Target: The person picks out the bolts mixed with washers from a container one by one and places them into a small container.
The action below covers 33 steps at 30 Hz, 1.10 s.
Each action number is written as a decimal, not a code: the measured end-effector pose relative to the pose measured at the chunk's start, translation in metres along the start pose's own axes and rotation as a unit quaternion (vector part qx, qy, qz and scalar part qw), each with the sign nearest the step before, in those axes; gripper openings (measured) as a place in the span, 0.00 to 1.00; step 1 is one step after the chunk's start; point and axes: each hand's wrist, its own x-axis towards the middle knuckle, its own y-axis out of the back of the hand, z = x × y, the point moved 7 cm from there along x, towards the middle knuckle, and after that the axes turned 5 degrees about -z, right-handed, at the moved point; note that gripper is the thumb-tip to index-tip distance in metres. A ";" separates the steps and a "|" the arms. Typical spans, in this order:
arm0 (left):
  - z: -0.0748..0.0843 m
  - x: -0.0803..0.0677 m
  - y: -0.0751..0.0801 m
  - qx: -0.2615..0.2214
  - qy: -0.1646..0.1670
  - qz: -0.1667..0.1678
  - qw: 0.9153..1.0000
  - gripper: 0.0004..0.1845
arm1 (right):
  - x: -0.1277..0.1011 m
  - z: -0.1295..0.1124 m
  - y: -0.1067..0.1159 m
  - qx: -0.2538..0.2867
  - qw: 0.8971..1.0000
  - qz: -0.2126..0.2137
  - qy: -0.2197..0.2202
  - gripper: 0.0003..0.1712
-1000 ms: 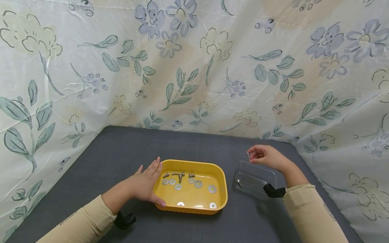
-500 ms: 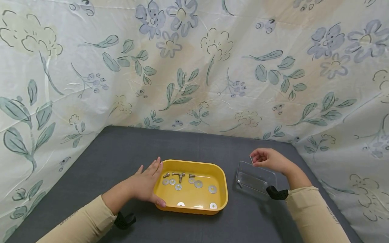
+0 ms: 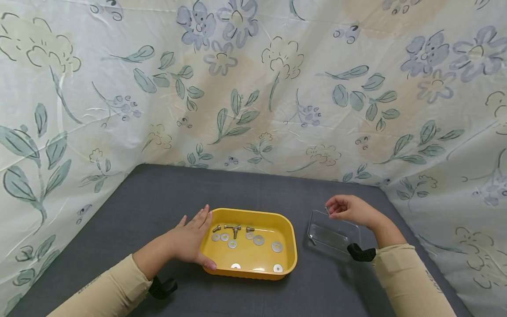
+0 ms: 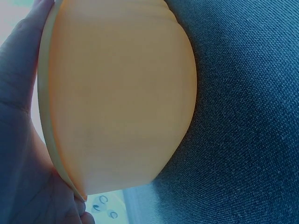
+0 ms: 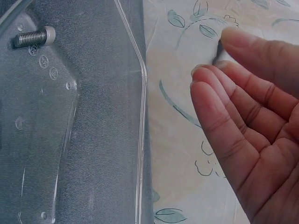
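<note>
Two hands in play here. The left hand (image 3: 190,240) lies with fingers mostly straight against the left end of the yellow tray (image 3: 287,255), thumb tucked along the near wall, so it's steadying rather than gripping. The right hand (image 3: 350,209) hovers over the far edge of the clear plastic tray (image 3: 340,229), fingers curled in with the thumb pinching a small bolt (image 3: 326,208) at the fingertips; only a sliver of it shows from the head view.

The yellow tray sits on the grey tabletop (image 3: 158,193) and holds a handful of flat washers (image 3: 258,240) spread over its floor, plus a few short bolts (image 3: 234,229) clustered near the far wall. The clear tray sits just to its right, apart from it, with one bolt (image 3: 312,240) lying at its near left corner.

The right wrist view shows that lone bolt (image 5: 33,36) up close, threaded with a socket head, flat on the clear tray's floor (image 5: 56,154). The left wrist view just gets the tray's outer wall (image 4: 121,93) pressed against the palm (image 4: 23,154), contents hidden.
</note>
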 end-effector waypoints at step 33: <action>-0.002 -0.001 -0.003 0.005 0.008 -0.002 1.000 0.73 | 0.013 -0.044 -0.002 -0.029 0.999 -0.005 0.034 0.17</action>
